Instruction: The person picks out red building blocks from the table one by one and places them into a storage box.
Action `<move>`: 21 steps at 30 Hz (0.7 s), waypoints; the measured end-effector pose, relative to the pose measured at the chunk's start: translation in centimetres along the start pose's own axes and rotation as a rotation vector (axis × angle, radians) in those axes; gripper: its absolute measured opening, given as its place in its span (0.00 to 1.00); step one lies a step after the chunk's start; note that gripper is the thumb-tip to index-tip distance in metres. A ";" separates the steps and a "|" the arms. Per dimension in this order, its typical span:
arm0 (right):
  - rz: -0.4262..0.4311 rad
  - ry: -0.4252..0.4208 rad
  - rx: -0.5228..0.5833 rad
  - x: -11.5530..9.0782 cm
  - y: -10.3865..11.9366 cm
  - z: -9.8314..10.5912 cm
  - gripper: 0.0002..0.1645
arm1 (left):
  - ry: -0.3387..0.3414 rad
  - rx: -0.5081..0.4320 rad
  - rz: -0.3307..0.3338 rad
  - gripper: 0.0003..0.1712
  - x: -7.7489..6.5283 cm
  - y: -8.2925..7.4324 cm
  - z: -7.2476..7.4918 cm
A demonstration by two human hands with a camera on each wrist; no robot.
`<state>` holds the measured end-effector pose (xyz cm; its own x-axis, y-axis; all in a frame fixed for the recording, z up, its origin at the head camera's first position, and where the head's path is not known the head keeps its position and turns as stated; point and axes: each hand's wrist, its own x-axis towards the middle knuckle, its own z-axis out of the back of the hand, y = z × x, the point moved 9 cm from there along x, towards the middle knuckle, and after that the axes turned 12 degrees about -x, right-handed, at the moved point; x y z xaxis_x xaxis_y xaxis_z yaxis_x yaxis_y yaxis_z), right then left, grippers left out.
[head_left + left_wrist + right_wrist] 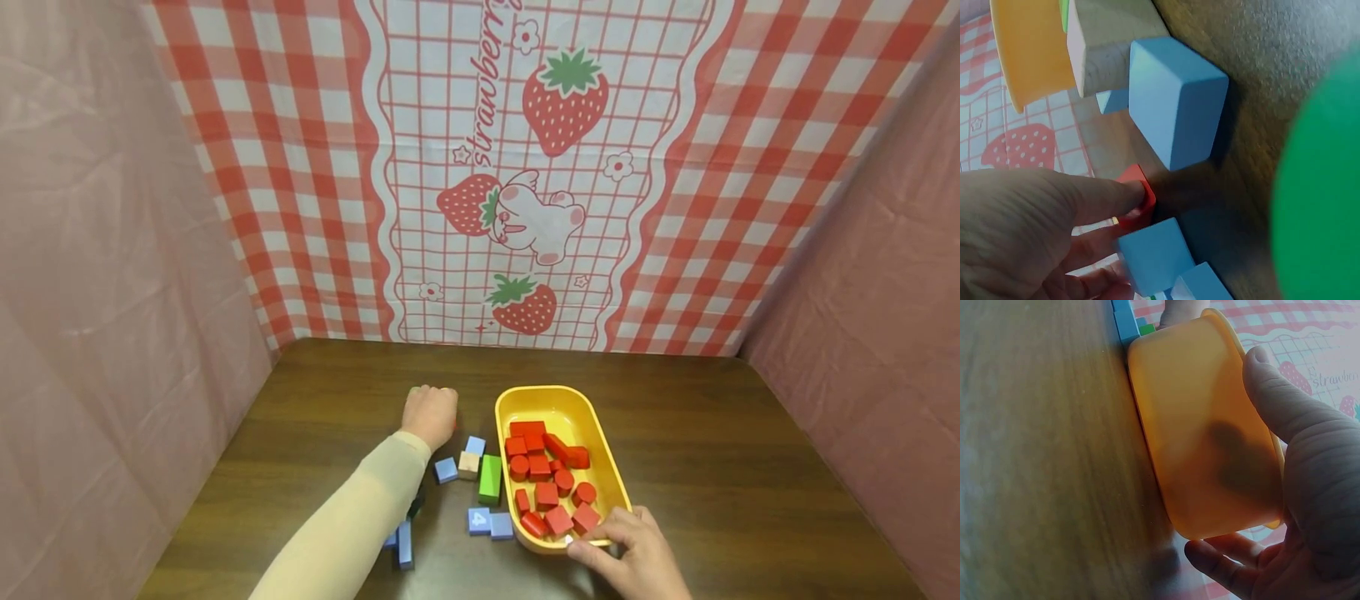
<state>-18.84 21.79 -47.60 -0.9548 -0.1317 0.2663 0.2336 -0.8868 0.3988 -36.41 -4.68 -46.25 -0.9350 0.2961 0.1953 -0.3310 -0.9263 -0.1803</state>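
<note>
My left hand (431,415) reaches over the left middle of the table, its fingers pinching a small red block (1139,217) in the left wrist view; from the head that block is almost wholly covered. Blue blocks (1177,103) lie close by the fingers. At the near right corner of a yellow tub (611,454), my right hand (633,554) grips the rim, thumb on the near side and fingers along the right. Several red blocks (547,496) of mixed shapes, cubes and cylinders among them, lie inside the tub.
Left of the tub lie a green block (490,479), a plain wooden block (468,465) and several blue blocks (446,470). More blue blocks (406,545) sit beside the left forearm. A strawberry-print checked cloth (525,183) hangs behind the table, with pink cloth (112,292) at the sides.
</note>
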 end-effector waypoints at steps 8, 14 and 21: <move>0.003 0.001 -0.006 0.0 -0.1 -0.1 0.10 | -0.012 -0.002 -0.041 0.03 -0.2 -0.6 0.0; 0.041 -0.036 -0.008 -0.1 0.0 0.0 0.09 | 0.070 -0.273 -0.020 0.15 -0.2 0.0 -0.5; 0.023 -0.028 -0.006 -0.1 0.0 0.1 0.09 | 0.153 -0.355 -0.082 0.06 -0.2 -0.9 -0.7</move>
<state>-18.77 21.88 -47.53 -0.9438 -0.1395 0.2998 0.2539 -0.8864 0.3870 -36.00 -3.71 -46.77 -0.9028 0.4221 0.0822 -0.4041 -0.7676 -0.4974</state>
